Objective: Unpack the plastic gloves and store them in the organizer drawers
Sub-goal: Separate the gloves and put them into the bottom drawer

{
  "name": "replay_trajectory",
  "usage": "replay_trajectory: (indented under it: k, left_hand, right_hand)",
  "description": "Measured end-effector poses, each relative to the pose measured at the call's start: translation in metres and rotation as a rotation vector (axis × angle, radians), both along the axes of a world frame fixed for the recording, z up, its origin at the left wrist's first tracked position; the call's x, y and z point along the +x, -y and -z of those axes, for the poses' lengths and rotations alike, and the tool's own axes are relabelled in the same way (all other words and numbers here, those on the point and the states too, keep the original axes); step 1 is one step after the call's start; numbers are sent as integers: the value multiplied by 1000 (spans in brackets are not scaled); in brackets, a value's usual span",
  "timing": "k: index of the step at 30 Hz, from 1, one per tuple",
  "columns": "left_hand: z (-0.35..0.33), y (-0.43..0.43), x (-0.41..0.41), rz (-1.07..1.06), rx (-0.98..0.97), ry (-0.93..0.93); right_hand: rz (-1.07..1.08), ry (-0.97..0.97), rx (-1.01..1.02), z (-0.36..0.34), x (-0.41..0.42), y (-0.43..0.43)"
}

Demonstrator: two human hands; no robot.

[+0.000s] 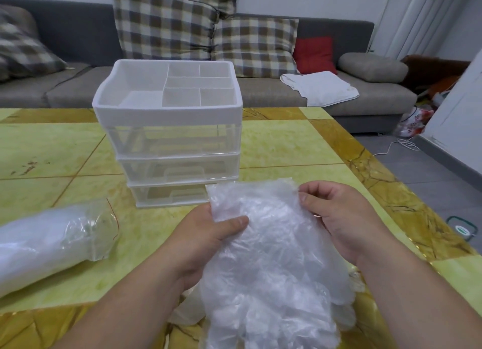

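Note:
A stack of thin clear plastic gloves (271, 257) hangs in front of me above the table's near edge, fingers pointing down. My left hand (208, 234) grips the stack's left cuff edge, thumb on top. My right hand (339, 215) pinches its upper right corner. The clear three-drawer organizer (172, 150) with a white divided top tray stands on the table just beyond the gloves, its drawers closed. A clear bag holding more plastic items (49, 244) lies at the left.
The yellow-green marbled table (287, 142) ends at the right over a grey floor. A grey sofa (287, 93) with checked cushions and a white cloth (320, 88) runs behind it. Some white plastic lies under the gloves near the table's front edge.

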State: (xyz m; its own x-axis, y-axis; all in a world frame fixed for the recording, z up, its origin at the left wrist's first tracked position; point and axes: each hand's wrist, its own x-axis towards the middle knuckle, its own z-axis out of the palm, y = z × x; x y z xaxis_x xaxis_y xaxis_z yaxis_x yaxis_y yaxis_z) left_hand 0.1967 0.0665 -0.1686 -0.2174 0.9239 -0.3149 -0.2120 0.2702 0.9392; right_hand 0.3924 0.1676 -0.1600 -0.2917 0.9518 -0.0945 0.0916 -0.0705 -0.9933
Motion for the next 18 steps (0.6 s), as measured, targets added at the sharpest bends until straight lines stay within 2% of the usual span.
replay_trajectory:
  k: [2,4,6,8,11,14,18]
  left_hand:
    - [-1,0,0,-10,-2,4]
    - [0,0,0,-23,-3,23]
    - [1,-1,-1,-44,-3,41]
    - [1,-1,-1,-55,0,47]
    - [1,-2,0,-65,39,2]
    - [1,-4,-2,-99,93,-93]
    - [-5,-1,-9,27,69,-70]
  right_hand:
    - [19,17,6,0,-3,0]
    - [24,-16,-102,-1,-4,-1]
    - [-76,-47,-262,-4,-3,-1]
    - [-223,71,-317,-2,0,2]
    - [-346,182,-250,0,1,8]
    - [-291,160,-189,-1,1,7]
    - [-202,72,-154,-5,0,6]
